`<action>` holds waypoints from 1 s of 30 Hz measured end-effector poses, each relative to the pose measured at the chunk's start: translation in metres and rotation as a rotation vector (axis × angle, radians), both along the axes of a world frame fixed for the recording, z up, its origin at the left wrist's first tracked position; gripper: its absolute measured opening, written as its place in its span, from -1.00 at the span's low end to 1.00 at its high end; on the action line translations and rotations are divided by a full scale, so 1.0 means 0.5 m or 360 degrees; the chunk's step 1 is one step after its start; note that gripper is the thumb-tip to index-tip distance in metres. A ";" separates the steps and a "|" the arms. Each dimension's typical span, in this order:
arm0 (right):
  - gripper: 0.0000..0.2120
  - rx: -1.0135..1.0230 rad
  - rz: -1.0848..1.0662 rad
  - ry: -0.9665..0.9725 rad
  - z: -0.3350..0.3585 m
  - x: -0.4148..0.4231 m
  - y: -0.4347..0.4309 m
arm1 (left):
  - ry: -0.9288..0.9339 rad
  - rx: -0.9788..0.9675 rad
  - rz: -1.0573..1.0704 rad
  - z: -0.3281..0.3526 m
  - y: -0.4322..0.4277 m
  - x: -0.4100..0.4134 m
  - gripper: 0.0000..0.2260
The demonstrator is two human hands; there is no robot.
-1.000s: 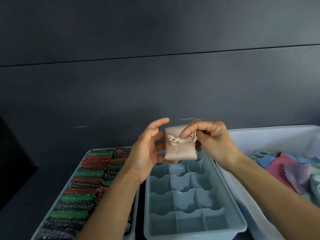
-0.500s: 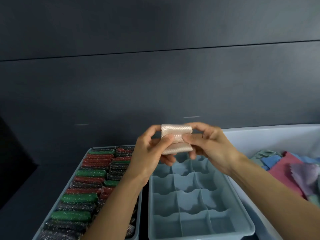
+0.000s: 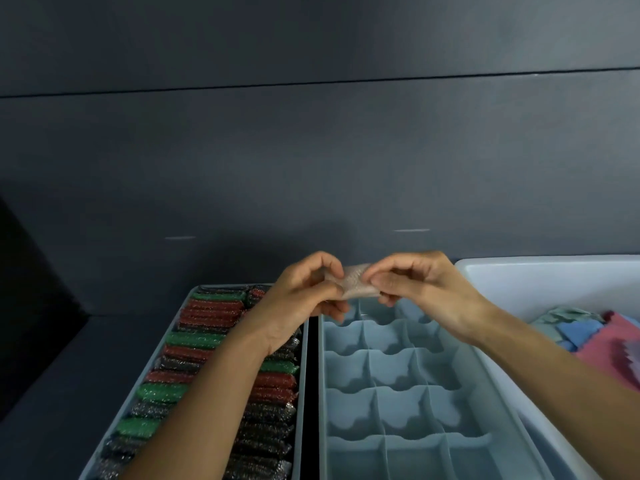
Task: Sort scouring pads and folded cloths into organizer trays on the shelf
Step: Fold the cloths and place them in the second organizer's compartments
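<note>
cloth (image 3: 354,283) now squeezed smaller between hands

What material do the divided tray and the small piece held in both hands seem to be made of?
Divided tray: probably moulded plastic, pale blue, smooth with a soft sheen and thin wavy partitions.
Held piece: seemingly a woven or mesh cloth, pale beige with a bumpy, slightly glittering texture; it bends between the left hand and right hand.

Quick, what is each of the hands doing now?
Left hand: closed, pinching the cloth.
Right hand: closed, pinching the same cloth.
</note>
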State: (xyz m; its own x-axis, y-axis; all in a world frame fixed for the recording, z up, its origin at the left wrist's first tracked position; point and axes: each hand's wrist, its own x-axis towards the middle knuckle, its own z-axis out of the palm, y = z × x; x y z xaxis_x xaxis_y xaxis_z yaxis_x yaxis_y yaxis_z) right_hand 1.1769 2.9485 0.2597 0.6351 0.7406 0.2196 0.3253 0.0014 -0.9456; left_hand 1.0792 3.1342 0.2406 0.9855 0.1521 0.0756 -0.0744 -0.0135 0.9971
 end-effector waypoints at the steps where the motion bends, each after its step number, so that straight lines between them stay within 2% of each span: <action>1: -0.95 -0.0031 -0.0024 -0.0035 0.000 0.003 0.007 | 0.0013 0.0107 0.0040 0.001 0.003 0.006 -0.85; 4: -0.77 -0.0312 -0.0079 -0.0162 -0.010 0.032 0.033 | 0.0025 0.0368 0.0078 0.005 0.012 0.022 -0.80; 8: -0.84 -0.0614 -0.0012 -0.0289 -0.033 0.069 0.071 | 0.0029 0.1025 0.0214 -0.015 0.022 0.046 -0.73; 11: -0.86 -0.0767 -0.0091 -0.0446 -0.072 0.090 0.097 | 0.0049 0.1249 0.0360 -0.042 0.016 0.051 -0.66; 15: -0.85 -0.0926 -0.0216 -0.0551 -0.138 0.095 0.124 | 0.0295 0.1767 0.0287 -0.077 0.018 0.043 -0.30; 18: -0.83 -0.1112 -0.0301 -0.0742 -0.170 0.090 0.133 | 0.0477 0.1849 0.0165 -0.091 0.025 0.034 -0.16; 21: -0.79 -0.1313 -0.0318 -0.0995 -0.177 0.087 0.144 | 0.0500 0.1835 0.0094 -0.096 0.028 0.033 -0.14; 24: -0.76 -0.1514 -0.0269 -0.1121 -0.171 0.086 0.169 | 0.0488 0.1868 0.0085 -0.100 0.033 0.036 -0.16; 28: -0.77 -0.1739 -0.0191 -0.1094 -0.158 0.079 0.198 | 0.0432 0.1901 0.0093 -0.110 0.040 0.039 -0.22; 30: -0.68 -0.1718 -0.0114 -0.0934 -0.154 0.077 0.190 | 0.0404 0.1919 0.0091 -0.116 0.046 0.041 -0.25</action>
State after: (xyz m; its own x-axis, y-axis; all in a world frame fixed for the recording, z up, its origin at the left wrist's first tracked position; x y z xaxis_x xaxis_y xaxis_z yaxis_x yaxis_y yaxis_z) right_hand 1.2152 3.0433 0.1829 0.6931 0.6871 -0.2179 0.6687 -0.7258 -0.1616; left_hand 1.0998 3.1570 0.1824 0.9869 0.1612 0.0053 0.1504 -0.9315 0.3311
